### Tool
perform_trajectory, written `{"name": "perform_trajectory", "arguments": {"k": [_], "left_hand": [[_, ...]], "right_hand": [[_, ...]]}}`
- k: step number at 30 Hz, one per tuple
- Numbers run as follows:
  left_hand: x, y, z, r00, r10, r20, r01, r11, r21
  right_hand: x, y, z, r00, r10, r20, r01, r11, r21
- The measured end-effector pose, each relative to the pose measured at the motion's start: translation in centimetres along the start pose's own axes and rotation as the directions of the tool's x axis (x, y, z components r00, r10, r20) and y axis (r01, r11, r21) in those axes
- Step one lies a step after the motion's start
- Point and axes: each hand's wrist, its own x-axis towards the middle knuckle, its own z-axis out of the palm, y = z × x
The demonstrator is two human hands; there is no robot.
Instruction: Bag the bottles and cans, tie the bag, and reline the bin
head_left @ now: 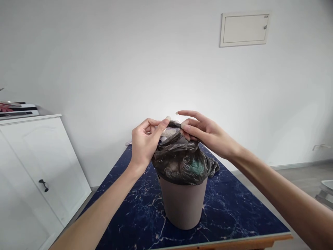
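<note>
A grey-brown bin point(184, 205) stands upright near the front of a blue marbled table point(130, 215). Its mouth is covered by a black plastic bag point(182, 166), through which something greenish shows. Above the bin, my left hand point(147, 139) pinches a twisted strip of the bag between thumb and forefinger. The same strip is held at its right end by my right hand point(201, 129), with thumb and lower fingers closed and one finger stretched out. A loose bit of bag hangs over the bin's right side.
Behind my hands lies a pale, partly hidden item point(169, 132) at the table's far end. A white cabinet point(52, 166) stands at the left with things on top. A grey-white object point(326, 191) is at the right edge.
</note>
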Motion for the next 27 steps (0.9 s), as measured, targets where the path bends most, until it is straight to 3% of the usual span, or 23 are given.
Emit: {"name": "perform_trajectory", "arguments": {"k": [5,7,10,12,14,16,19,22,27], "left_hand": [[0.0,0.5,0.1,0.998,-0.017,-0.065,0.013,0.998,-0.056],[0.0,0.3,0.0,0.996,-0.049,-0.074,0.042,0.996,-0.082],[0.0,-0.1,-0.5,0.991,-0.124,-0.053,0.116,0.984,-0.138],[-0.1,-0.2,-1.2,0.987,-0.16,-0.027,0.155,0.981,-0.119],[-0.3,-0.2,-2.1,0.986,-0.163,0.02,0.163,0.987,0.014],[-0.6,-0.2,-3.0,0.987,-0.133,0.094,0.108,0.966,0.234],[-1.3,-0.5,-4.3,0.962,-0.08,0.262,-0.074,0.847,0.527],[-2.0,-1.1,-5.3,0.911,-0.103,0.4,-0.191,0.754,0.629],[-2.0,-2.4,-7.1,0.866,-0.093,0.492,-0.333,0.628,0.703]], "right_hand": [[-0.4,0.8,-0.8,0.973,0.139,0.187,-0.107,0.98,-0.17],[-0.5,1.1,-0.8,0.972,0.15,0.18,-0.115,0.975,-0.192],[-0.7,1.4,-0.6,0.991,0.13,0.029,-0.133,0.984,0.118],[-0.6,1.4,-0.6,0.984,0.143,-0.105,-0.088,0.908,0.409],[-0.5,1.4,-0.6,0.964,0.173,-0.2,-0.026,0.813,0.581],[-0.4,1.5,-0.7,0.953,0.204,-0.224,-0.012,0.765,0.644],[-0.4,1.9,-0.8,0.941,0.233,-0.245,-0.024,0.769,0.639],[-0.3,2.2,-0.9,0.923,0.238,-0.302,-0.004,0.791,0.612],[-0.1,2.0,-1.0,0.907,0.254,-0.337,-0.008,0.809,0.588]]}}
